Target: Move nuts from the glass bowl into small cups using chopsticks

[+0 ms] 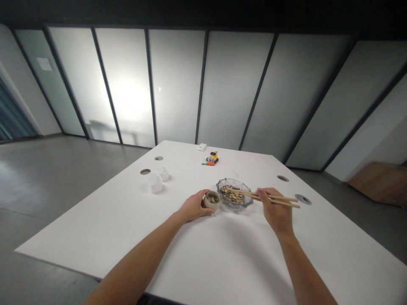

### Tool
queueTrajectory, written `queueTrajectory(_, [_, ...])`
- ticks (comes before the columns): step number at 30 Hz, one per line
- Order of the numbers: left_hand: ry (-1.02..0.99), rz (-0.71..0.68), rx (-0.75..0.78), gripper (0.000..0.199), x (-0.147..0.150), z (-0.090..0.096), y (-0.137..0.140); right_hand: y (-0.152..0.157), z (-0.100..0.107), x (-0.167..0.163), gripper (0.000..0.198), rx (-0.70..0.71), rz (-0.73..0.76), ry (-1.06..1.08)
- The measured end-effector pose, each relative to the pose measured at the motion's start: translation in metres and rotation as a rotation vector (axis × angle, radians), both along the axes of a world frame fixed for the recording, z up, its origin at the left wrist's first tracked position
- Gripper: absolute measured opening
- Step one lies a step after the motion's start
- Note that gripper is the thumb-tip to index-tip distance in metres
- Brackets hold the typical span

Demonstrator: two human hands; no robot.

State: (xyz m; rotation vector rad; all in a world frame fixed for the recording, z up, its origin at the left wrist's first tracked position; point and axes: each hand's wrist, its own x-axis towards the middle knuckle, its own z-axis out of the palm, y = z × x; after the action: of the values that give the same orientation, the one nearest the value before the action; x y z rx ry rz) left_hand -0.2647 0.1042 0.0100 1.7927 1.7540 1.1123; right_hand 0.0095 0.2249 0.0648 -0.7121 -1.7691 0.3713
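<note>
My left hand [194, 206] is wrapped round a small beige cup [212, 206] on the white table, its mouth tilted toward me. Dark striped bits that look like seeds [212, 198] lie inside the cup. In my right hand [277, 212] is a pair of wooden chopsticks [282, 201], pointing left. Their tips reach into a clear faceted glass bowl [237, 206] just right of the cup. Peanuts in their shells [234, 196] fill the bowl, with darker seeds among them. Whether the tips pinch anything is too small to tell.
Two clear plastic containers [155, 184] stand to the left on the white table [127, 224]. Farther back are a yellow toy vehicle [212, 157], an orange carrot-shaped item [210, 164] and a white box [201, 147]. Round cable holes [145, 171] pierce the tabletop on both sides.
</note>
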Motion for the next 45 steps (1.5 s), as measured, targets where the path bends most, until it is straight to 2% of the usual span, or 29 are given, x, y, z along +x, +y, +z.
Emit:
queueTrajectory(4, [0.011,0.011,-0.008,0.071,0.001,0.002,0.0,-0.01,0.002,-0.009,0.051,-0.119,0.047,0.078])
queueTrajectory(7, [0.009,0.017,-0.005,0.072,0.001,0.002,-0.001,-0.017,0.005,-0.014,0.055,-0.163,0.082,0.057])
queueTrajectory(12, [-0.01,-0.001,-0.013,0.071,0.0,0.001,-0.001,-0.011,0.007,-0.006,0.055,-0.061,-0.022,0.007])
queueTrajectory(17, [-0.005,0.015,-0.008,0.073,-0.001,-0.001,-0.001,0.005,0.001,0.006,0.061,0.055,-0.084,-0.135])
queueTrajectory(23, [-0.041,-0.015,-0.018,0.073,0.0,0.001,-0.001,0.007,-0.005,0.003,0.062,0.002,-0.023,-0.195])
queueTrajectory(30, [-0.026,-0.007,0.0,0.072,0.0,0.001,-0.001,0.008,-0.007,0.003,0.052,-0.061,0.108,-0.206])
queueTrajectory(36, [-0.014,-0.004,0.001,0.072,0.0,0.003,-0.002,0.01,-0.008,0.005,0.05,-0.036,0.112,-0.194])
queueTrajectory(41, [-0.025,0.003,-0.016,0.072,0.001,0.005,-0.003,0.007,-0.002,0.005,0.051,-0.019,0.055,-0.127])
queueTrajectory(45, [-0.02,0.008,-0.02,0.073,0.001,0.004,-0.003,0.006,-0.001,0.002,0.047,-0.093,0.029,0.012])
